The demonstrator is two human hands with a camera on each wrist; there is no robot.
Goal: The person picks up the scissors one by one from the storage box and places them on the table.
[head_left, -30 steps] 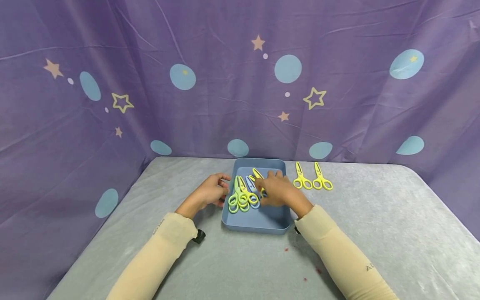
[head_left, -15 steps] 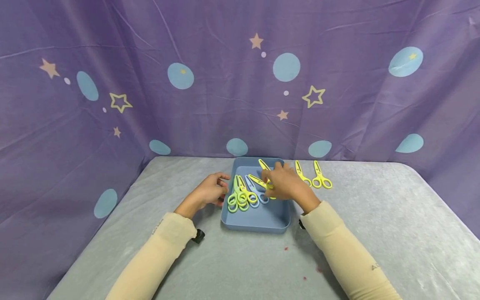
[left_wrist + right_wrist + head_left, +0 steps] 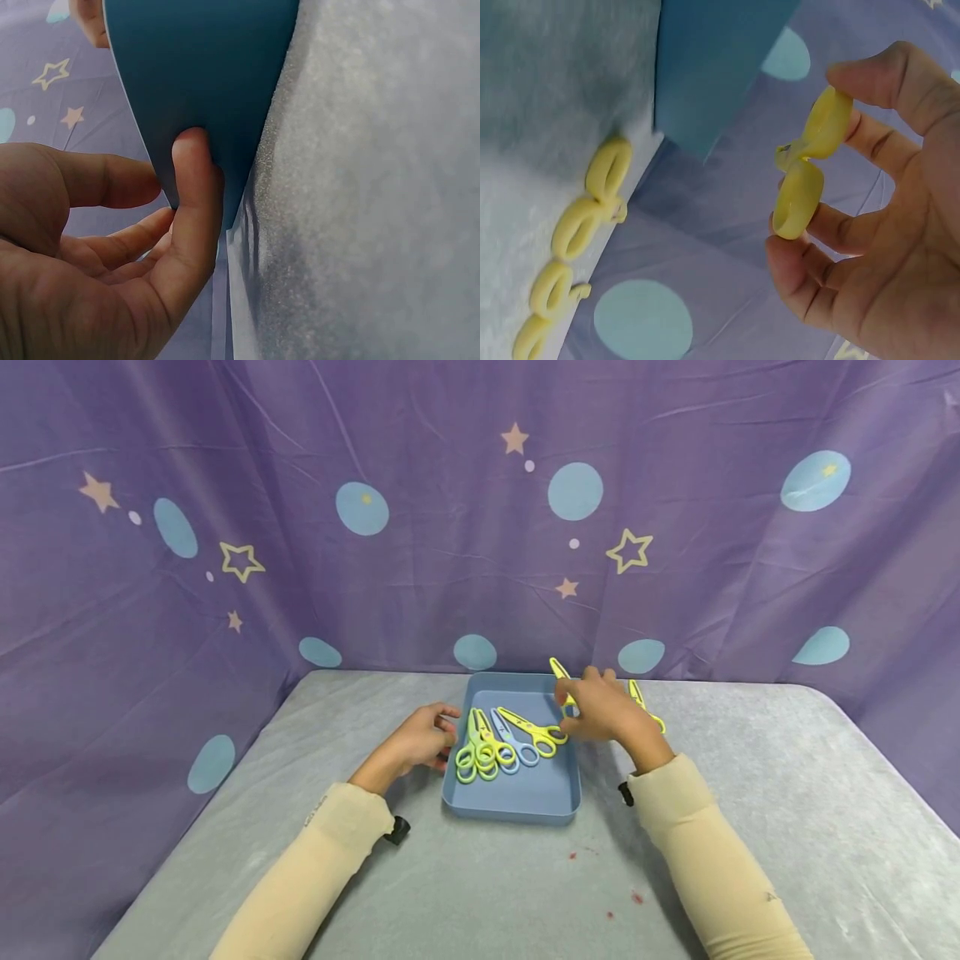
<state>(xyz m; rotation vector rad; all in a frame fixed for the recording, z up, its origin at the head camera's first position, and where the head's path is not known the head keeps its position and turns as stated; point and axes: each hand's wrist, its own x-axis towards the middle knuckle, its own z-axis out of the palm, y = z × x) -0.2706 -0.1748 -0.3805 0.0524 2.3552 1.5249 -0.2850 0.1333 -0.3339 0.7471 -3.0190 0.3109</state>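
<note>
A blue tray holds several small scissors: green scissors, yellow scissors lying across them, blue scissors, and another yellow pair to the right. Raised over the tray's far right rim, my right hand pinches yellow scissors by the handle loops, blades pointing away. My left hand stays at the tray's left side, its relaxed fingers touching the outer wall in the left wrist view.
Two more pairs of yellow scissors lie on the grey tabletop right of the tray; the nearer pair and the other show in the right wrist view. A purple patterned curtain rises behind the table.
My right hand has lifted yellow scissors out of the tray and carried them rightward to the rim. The yellow pair left in the tray shows fully. My left hand keeps its place.
</note>
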